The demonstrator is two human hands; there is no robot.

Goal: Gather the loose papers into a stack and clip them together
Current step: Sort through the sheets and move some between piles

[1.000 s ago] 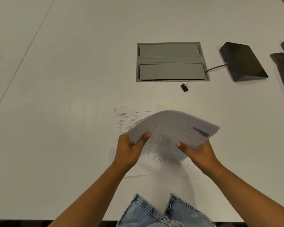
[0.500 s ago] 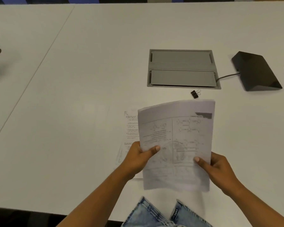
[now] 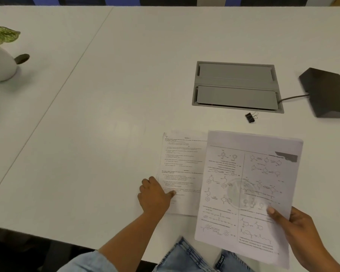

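Fingers of the right hand (image 3: 302, 236) curl behind the printed sheets (image 3: 249, 183), thumb on top, pinching their near right edge alone; a moment ago both hands held them. The left hand (image 3: 155, 197) has dropped to the single page (image 3: 183, 163) on the white table (image 3: 106, 114), thumb pressing its left edge; whether the bent fingers grip it I cannot tell. The held sheets show two columns of chemical diagrams. The black binder clip (image 3: 250, 117) lies just beyond.
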